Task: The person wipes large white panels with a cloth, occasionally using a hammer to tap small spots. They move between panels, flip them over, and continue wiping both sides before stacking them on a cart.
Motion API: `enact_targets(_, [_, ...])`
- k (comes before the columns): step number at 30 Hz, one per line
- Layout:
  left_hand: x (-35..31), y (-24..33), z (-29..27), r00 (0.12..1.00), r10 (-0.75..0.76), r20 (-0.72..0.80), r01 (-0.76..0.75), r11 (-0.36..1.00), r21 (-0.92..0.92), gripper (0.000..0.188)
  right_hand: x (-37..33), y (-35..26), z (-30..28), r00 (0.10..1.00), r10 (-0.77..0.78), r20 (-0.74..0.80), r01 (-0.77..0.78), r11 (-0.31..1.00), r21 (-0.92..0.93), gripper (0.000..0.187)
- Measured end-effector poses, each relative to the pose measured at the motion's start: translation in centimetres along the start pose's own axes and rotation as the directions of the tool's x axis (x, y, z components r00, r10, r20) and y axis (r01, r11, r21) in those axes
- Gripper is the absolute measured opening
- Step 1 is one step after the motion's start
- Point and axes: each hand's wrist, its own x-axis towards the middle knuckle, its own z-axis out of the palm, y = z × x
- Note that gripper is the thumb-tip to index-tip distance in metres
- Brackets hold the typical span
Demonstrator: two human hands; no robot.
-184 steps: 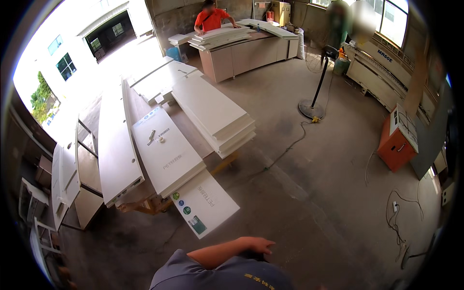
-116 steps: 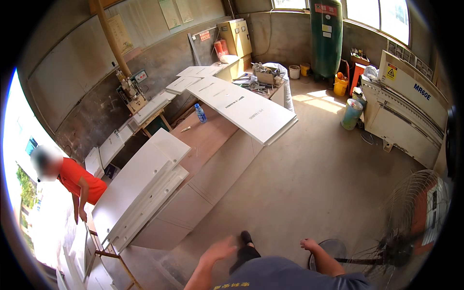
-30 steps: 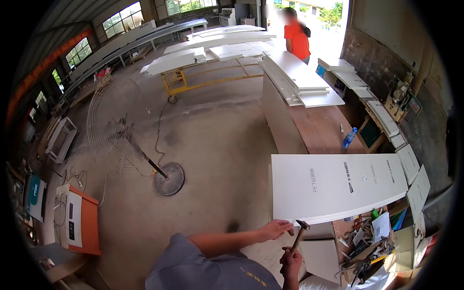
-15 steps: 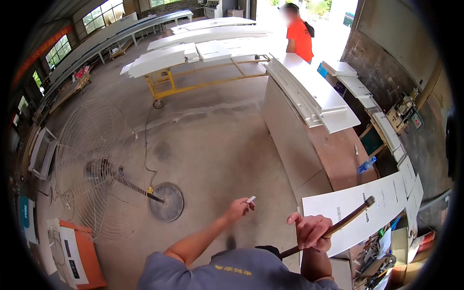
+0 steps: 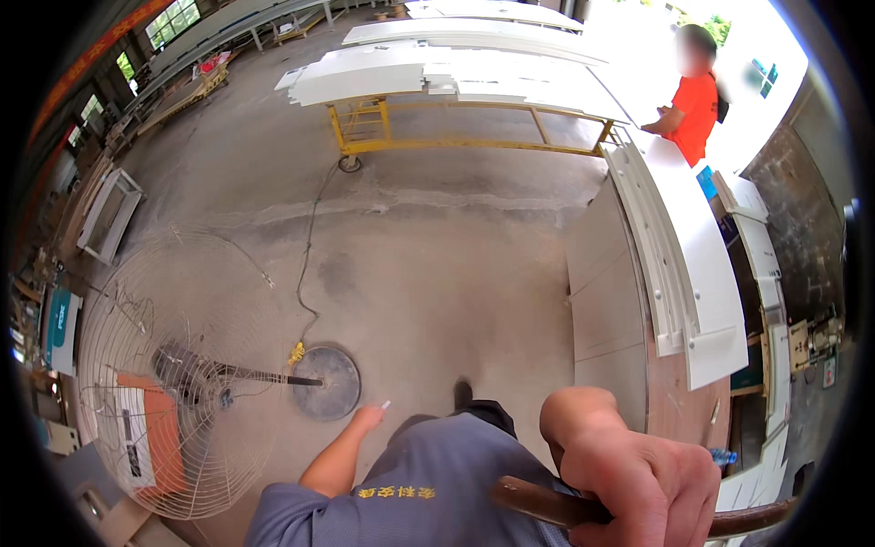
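My right hand [image 5: 638, 469] is raised close in front of my chest at the lower right. Its fingers are wrapped round a long brown wooden stick [image 5: 538, 500], which sticks out on both sides of the fist. My left hand [image 5: 368, 417] hangs low at my left side, beside the round base [image 5: 326, 381] of a floor fan. Between its closed fingers a small white piece [image 5: 386, 404] pokes out, too small to name. The fan's large wire cage [image 5: 182, 273] is left of that hand.
Right of me runs a long bench [image 5: 600, 273] with white panels [image 5: 679, 228] on top and a blue bottle [image 5: 724, 456]. Ahead stands a yellow wheeled cart [image 5: 474, 143] loaded with white boards [image 5: 365, 77]. A person in orange [image 5: 695, 114] is beyond the bench. A cable [image 5: 310, 246] crosses the floor.
My view has swung to the right. The right hand with the stick has come nearer and larger, the stick now lying more level. My left hand has dropped lower toward my side.
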Motion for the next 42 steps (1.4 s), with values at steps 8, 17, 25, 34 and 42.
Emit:
enact_targets(8, [1.9,-1.7,-3.8,0.705,-0.694,0.144,0.555,0.413,-0.722,0.040,15.9,21.0,-9.8,0.946,-0.242,0.216,0.141,0.905,0.400,0.032])
enact_targets(17, [31.8,9.4,-20.6,0.904,-0.418,0.090,0.369,0.655,-0.659,0.041,27.9,44.4,-19.2,0.887,-0.230,0.401,0.018,0.883,0.468,0.035])
enact_targets(25, [54.3,23.8,-59.2,0.926,0.092,-0.366,-0.269,0.840,-0.471,0.034,20.2,67.1,-34.9,0.591,0.747,-0.303,-0.796,0.602,-0.069,0.023])
enact_targets(34, [56.2,-3.5,-66.2,0.920,-0.097,-0.381,0.082,0.995,-0.055,0.022,33.2,102.0,-28.8,0.321,0.947,0.030,-0.803,0.288,-0.521,0.015])
enact_targets(42, [43.3,-15.7,-71.1,0.413,-0.876,0.248,0.044,-0.253,-0.966,0.022,47.9,132.9,-13.4,0.260,0.810,0.526,-0.431,0.585,-0.687,0.026])
